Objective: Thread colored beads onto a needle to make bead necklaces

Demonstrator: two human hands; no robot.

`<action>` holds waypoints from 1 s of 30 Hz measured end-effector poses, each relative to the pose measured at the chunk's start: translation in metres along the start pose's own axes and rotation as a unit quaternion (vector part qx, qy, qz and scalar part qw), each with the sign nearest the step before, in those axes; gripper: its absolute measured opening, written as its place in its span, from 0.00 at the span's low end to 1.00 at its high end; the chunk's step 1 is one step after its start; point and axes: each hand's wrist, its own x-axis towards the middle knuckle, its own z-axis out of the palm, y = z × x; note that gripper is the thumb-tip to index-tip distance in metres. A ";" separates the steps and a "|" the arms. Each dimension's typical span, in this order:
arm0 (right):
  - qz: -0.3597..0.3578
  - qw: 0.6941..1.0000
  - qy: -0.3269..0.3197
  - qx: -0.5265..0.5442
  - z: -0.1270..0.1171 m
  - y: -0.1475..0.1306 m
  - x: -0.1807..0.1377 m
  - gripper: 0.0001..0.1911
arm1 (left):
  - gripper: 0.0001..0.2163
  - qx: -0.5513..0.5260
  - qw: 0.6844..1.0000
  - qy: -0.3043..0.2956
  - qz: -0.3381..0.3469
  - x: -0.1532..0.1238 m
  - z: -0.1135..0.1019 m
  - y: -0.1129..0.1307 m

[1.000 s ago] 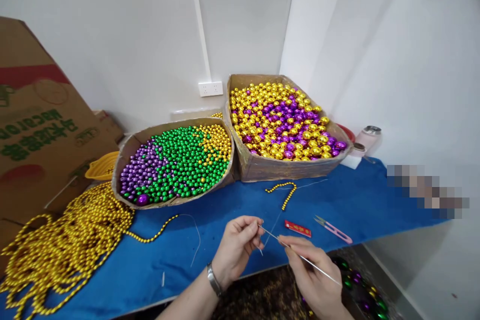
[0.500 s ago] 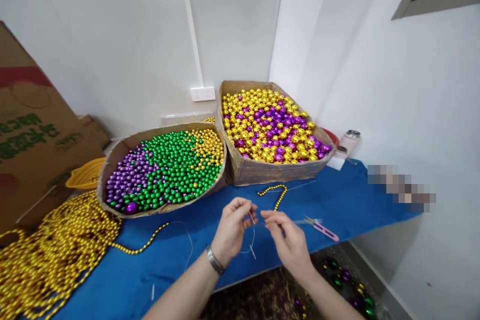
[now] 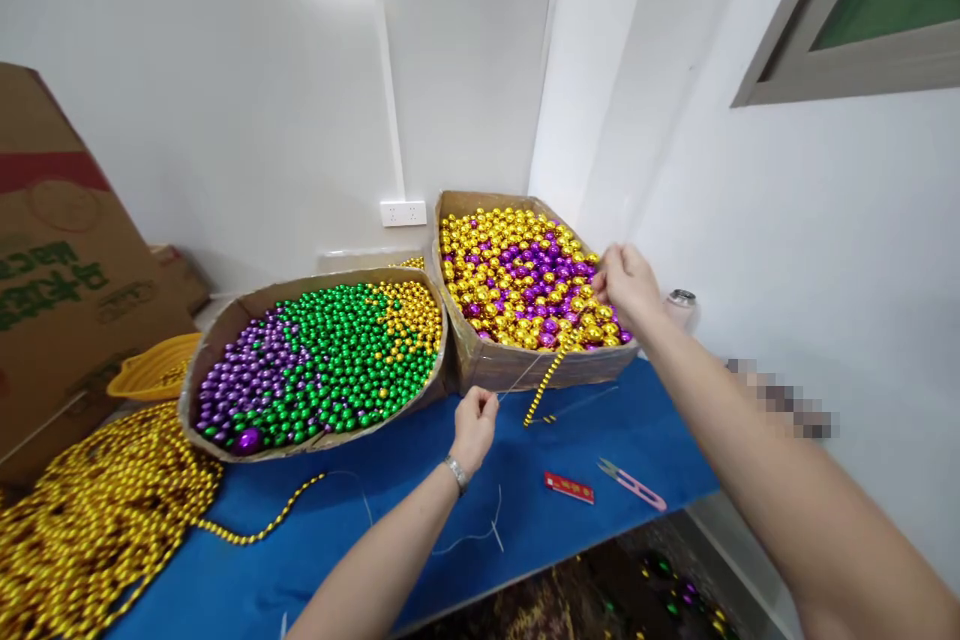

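My left hand [image 3: 474, 427] is closed in a pinch on a thin white thread [image 3: 517, 376] just above the blue table [image 3: 390, 530]. My right hand [image 3: 624, 282] is raised over the right cardboard box [image 3: 525, 368] of gold and purple balls, fingers pinched on the thread's far end. The thread runs taut between the two hands. A short string of gold beads [image 3: 541, 388] hangs on it, slanting down toward the table. A loose thread tail [image 3: 480, 535] lies on the cloth below my left wrist.
A left cardboard box [image 3: 225, 320] holds purple, green and gold beads. A big heap of gold bead strings [image 3: 90, 520] covers the table's left end. A red packet [image 3: 568, 487] and pink snips [image 3: 631, 484] lie near the front edge. Large cardboard carton [image 3: 52, 260] stands far left.
My right hand has swung up and away to above the right box, pulling the thread taut. The gold bead string has lifted off the table. My left hand moved forward a little.
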 end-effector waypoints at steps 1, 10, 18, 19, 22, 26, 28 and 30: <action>-0.011 1.000 0.010 -0.010 -0.001 -0.012 0.008 0.18 | 0.08 0.032 0.999 -0.006 0.010 0.001 -0.003 -0.001; -0.032 0.999 -0.023 -0.021 -0.004 -0.084 0.013 0.28 | 0.05 0.305 0.945 -0.099 0.055 -0.025 -0.048 -0.034; -0.091 0.957 -0.275 -0.013 0.024 0.002 -0.088 0.20 | 0.09 0.287 0.939 -0.121 0.143 -0.047 -0.111 -0.006; -0.090 0.951 -0.296 -0.018 0.028 0.015 -0.103 0.20 | 0.10 0.275 0.945 -0.091 0.154 -0.041 -0.126 0.000; -0.113 0.940 -0.319 -0.035 0.042 0.046 -0.147 0.17 | 0.11 0.313 0.943 -0.013 0.113 -0.011 -0.167 0.007; -0.136 0.932 -0.333 -0.031 0.059 0.071 -0.193 0.14 | 0.10 0.350 0.933 -0.037 0.071 0.024 -0.200 -0.003; -0.152 0.927 -0.342 -0.022 0.065 0.079 -0.209 0.13 | 0.07 0.352 0.931 -0.074 0.066 0.030 -0.206 -0.010; -0.169 0.922 -0.347 -0.013 0.068 0.086 -0.219 0.13 | 0.06 0.349 0.928 -0.112 0.061 0.030 -0.210 -0.016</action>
